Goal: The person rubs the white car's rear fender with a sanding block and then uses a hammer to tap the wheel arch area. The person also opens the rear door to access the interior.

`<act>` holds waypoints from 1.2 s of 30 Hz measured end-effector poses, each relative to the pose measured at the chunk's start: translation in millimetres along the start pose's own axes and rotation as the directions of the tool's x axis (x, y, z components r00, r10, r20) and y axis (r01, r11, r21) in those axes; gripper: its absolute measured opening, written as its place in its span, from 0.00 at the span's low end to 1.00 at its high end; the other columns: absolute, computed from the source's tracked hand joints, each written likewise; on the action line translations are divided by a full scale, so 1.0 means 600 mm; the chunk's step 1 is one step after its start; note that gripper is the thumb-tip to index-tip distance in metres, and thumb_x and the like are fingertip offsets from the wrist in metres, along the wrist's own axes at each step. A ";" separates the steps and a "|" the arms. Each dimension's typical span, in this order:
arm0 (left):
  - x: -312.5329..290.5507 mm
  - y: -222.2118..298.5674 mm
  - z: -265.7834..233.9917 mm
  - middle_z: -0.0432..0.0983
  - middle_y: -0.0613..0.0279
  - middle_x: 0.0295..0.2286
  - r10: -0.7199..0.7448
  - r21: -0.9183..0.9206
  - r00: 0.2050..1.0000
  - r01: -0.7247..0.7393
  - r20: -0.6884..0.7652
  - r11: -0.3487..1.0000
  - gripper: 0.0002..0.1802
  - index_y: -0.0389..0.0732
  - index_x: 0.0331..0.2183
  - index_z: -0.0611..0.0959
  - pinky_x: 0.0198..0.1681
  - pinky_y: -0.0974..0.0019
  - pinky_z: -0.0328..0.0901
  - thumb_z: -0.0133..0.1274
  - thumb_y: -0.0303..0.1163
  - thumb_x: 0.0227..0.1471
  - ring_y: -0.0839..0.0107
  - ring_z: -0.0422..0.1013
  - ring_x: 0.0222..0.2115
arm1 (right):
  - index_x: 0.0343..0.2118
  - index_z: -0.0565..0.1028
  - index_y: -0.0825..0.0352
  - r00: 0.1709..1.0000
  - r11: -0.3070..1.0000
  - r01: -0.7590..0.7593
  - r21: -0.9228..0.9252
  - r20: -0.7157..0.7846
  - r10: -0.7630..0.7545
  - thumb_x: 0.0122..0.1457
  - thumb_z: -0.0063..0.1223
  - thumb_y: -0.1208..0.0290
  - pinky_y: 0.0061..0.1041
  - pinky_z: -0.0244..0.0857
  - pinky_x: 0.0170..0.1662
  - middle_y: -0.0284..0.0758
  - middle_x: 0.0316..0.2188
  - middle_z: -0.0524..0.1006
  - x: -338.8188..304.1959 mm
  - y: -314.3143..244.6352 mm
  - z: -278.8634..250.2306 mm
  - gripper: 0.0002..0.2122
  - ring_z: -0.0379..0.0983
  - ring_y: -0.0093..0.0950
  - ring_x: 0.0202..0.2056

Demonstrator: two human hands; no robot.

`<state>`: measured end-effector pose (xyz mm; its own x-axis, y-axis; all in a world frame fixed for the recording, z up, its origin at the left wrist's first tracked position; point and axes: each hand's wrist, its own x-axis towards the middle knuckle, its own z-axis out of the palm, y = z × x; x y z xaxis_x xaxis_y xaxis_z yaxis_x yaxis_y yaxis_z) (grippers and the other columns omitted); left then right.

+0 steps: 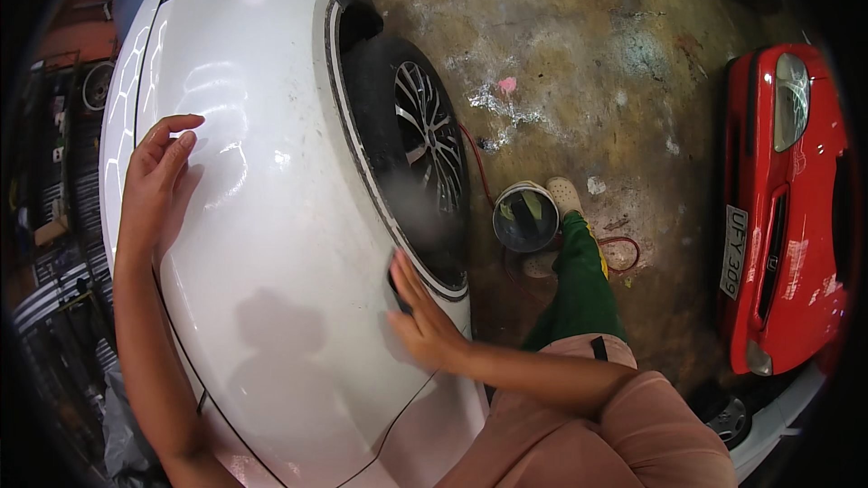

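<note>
A white car's fender [271, 208] fills the space under my arms. My right hand [423, 321] lies against it just behind the wheel arch, pressing a dark block [398, 282] that is mostly covered by my fingers; it could be a sanding block. Along the arch edge [362, 158] run a pale strip and a dark line. Above the left part of the bodywork is my left hand [158, 167], empty, its fingers loosely bent and the thumb apart; whether it touches the paint I cannot tell.
The car's wheel [425, 136] has a multi-spoke rim, with a greyish haze by the tyre. Near my feet stands a bucket [526, 217] with dark water and something greenish. A red hose [624, 242] crosses the stained floor [561, 54]. A red car bumper [796, 217] stands at the right.
</note>
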<state>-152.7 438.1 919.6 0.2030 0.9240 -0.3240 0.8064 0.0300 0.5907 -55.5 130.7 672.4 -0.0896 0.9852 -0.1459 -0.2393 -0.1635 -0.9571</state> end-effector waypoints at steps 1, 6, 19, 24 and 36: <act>0.000 -0.009 -0.004 0.62 0.76 0.26 -0.022 -0.025 1.000 0.022 0.009 0.999 0.15 0.41 0.49 0.82 0.30 0.79 0.52 0.55 0.37 0.65 0.85 0.54 0.27 | 0.74 0.40 0.73 0.999 0.999 -0.045 0.000 0.025 0.045 0.69 0.43 0.72 0.39 0.29 0.75 0.53 0.75 0.33 -0.043 0.025 0.007 0.35 0.28 0.46 0.76; 0.003 0.005 0.000 0.62 0.77 0.24 0.038 0.163 0.999 -0.035 -0.013 0.986 0.16 0.42 0.49 0.83 0.29 0.79 0.51 0.55 0.40 0.65 0.86 0.54 0.26 | 0.72 0.39 0.78 0.996 0.995 -0.094 0.028 0.003 0.094 0.70 0.41 0.66 0.40 0.28 0.76 0.56 0.75 0.34 -0.059 0.049 0.019 0.36 0.26 0.49 0.76; 0.005 -0.010 -0.004 0.61 0.78 0.24 0.061 0.141 0.998 -0.056 -0.031 0.988 0.16 0.42 0.48 0.83 0.27 0.79 0.50 0.55 0.41 0.65 0.87 0.54 0.25 | 0.71 0.42 0.82 0.992 0.992 -0.129 0.020 0.004 0.128 0.69 0.42 0.67 0.41 0.28 0.76 0.60 0.74 0.35 -0.047 0.043 0.022 0.35 0.28 0.51 0.75; 0.009 -0.010 -0.004 0.63 0.78 0.25 0.049 0.128 0.999 -0.046 -0.013 0.991 0.16 0.41 0.49 0.82 0.28 0.79 0.50 0.55 0.40 0.65 0.87 0.54 0.26 | 0.71 0.41 0.82 0.993 0.997 0.074 -0.033 -0.094 -0.076 0.70 0.40 0.67 0.43 0.29 0.75 0.61 0.73 0.36 0.104 -0.061 -0.001 0.35 0.28 0.54 0.75; 0.004 -0.009 -0.003 0.62 0.77 0.24 0.021 0.062 1.000 -0.019 -0.022 0.998 0.14 0.41 0.49 0.82 0.27 0.78 0.50 0.54 0.36 0.65 0.87 0.53 0.25 | 0.72 0.43 0.78 0.958 0.962 -0.273 -0.021 -0.095 0.270 0.70 0.39 0.69 0.37 0.30 0.75 0.55 0.75 0.35 0.036 -0.043 0.026 0.33 0.29 0.48 0.76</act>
<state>-157.3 440.7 916.9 0.2070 0.9328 -0.2952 0.8352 -0.0113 0.5499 -66.1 155.6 697.9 -0.0589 0.9046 -0.4223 -0.1855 -0.4255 -0.8857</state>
